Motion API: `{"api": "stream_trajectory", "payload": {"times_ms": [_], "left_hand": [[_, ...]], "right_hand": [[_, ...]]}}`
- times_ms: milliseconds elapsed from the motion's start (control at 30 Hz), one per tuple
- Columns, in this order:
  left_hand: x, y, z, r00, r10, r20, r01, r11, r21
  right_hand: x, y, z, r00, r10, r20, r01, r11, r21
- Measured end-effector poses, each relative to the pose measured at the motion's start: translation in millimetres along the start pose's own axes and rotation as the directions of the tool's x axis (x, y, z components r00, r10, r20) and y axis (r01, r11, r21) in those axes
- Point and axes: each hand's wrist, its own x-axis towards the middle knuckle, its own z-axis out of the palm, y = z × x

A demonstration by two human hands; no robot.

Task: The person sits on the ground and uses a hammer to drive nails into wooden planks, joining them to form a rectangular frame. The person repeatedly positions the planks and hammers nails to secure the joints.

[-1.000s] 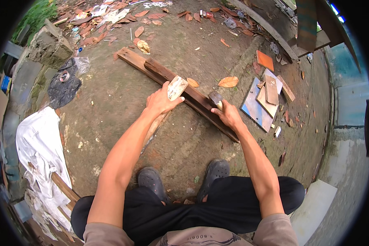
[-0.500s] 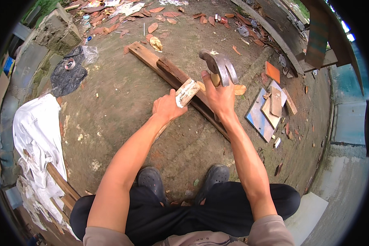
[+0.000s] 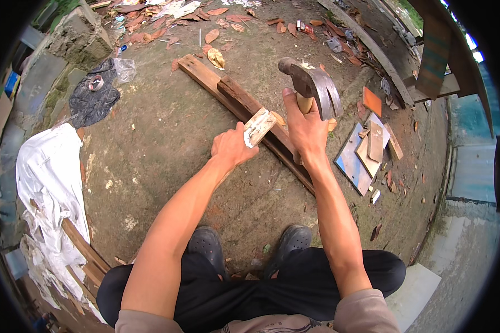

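My left hand (image 3: 231, 149) is closed around a short wooden block (image 3: 259, 126) with flaking white paint, held tilted. The block's far end lies over the wooden beams in this view; whether it touches them I cannot tell. My right hand (image 3: 309, 132) grips a claw hammer (image 3: 312, 86) by its pale wooden handle, with the steel head raised above the fist and the claw pointing right. Under both hands a long brown beam (image 3: 201, 76) lies diagonally on the ground, with a darker, rough piece of wood (image 3: 239, 97) along it.
To the right lie a blue-white board (image 3: 347, 161), small wood offcuts (image 3: 375, 141) and an orange tile (image 3: 371, 101). A black plastic bag (image 3: 91, 102) and a white cloth (image 3: 50, 166) are on the left. Dry leaves (image 3: 211, 36) litter the far ground. My clogs (image 3: 206, 244) stand near.
The hammer and my right hand have shifted a little up and to the right, away from the block. My left hand keeps its hold on the block.
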Motion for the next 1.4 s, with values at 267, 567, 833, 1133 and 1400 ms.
{"api": "stream_trajectory", "payload": {"times_ms": [267,567,833,1133,1400], "left_hand": [[1,-1,2,1.0,0.01,-0.002,-0.01,1.0,-0.004],[-2,12,-3,1.0,0.018,0.014,-0.018,1.0,-0.016],[-2,-3,2,1.0,-0.004,0.005,0.004,1.0,-0.012],[2,7,-3,1.0,0.021,0.001,-0.021,1.0,-0.021],[-2,6,-2,1.0,0.002,0.022,-0.002,1.0,-0.011]], "right_hand": [[-1,54,14,0.948,0.253,0.194,-0.159,0.903,-0.4],[-17,72,15,0.998,-0.065,-0.02,0.059,0.972,-0.229],[11,15,6,0.995,0.074,-0.064,-0.083,0.984,-0.155],[8,72,16,0.946,0.294,0.139,-0.185,0.838,-0.512],[-11,62,23,0.944,-0.288,-0.16,0.253,0.945,-0.207]]}}
